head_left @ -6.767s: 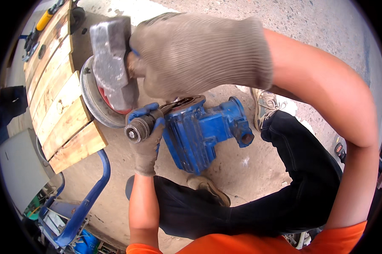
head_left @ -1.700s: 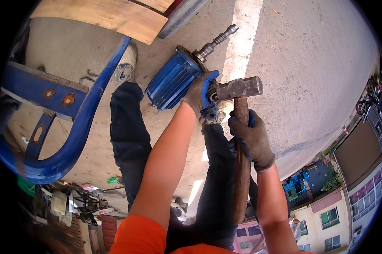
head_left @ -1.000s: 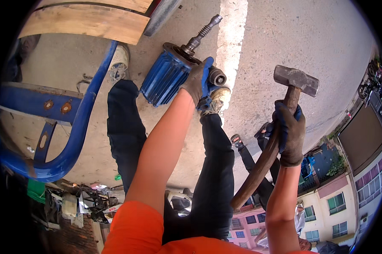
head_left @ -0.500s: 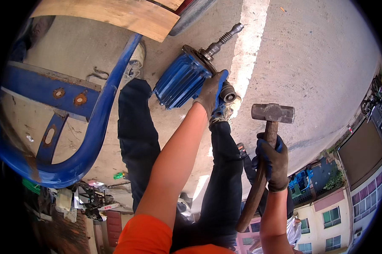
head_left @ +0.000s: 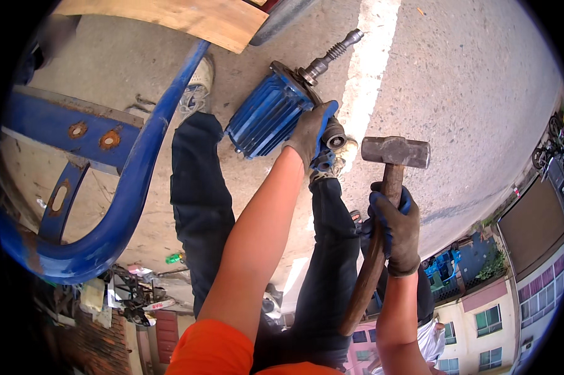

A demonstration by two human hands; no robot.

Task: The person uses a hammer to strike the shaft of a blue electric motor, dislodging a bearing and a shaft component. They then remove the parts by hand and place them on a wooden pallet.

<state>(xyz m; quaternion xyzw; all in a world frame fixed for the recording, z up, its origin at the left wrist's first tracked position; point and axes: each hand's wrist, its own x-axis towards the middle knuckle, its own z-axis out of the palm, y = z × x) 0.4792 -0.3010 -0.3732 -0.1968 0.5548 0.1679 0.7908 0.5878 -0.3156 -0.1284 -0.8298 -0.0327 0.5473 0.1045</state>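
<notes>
The blue motor (head_left: pixel 266 115), a ribbed cast housing with a threaded steel shaft (head_left: pixel 331 56) sticking out toward the top of the frame, lies on the concrete ground (head_left: pixel 469 81) in the upper middle of the frame. It looks heavy and rigid, so it should stay put under a blow but would be awkward to lift one-handed; the ribs give a rough, non-slip surface, while the bare shaft is smooth and its threads are easily damaged. The best hold seems to be on the body or the end flange, not the shaft.

The left hand (head_left: pixel 310 128), gloved, is wrapped around the motor's lower right end beside a small grey round fitting (head_left: pixel 334 134), fingers closed on the housing. The right hand (head_left: pixel 396 231), also gloved, grips the wooden handle of a hammer (head_left: pixel 394 152), fingers closed just below the steel head, which hangs right of the motor, near but apart. Choking up this high gives control, little swing.

A blue steel frame (head_left: pixel 119 187) curves through the left, a wooden board (head_left: pixel 194 19) at the top
</notes>
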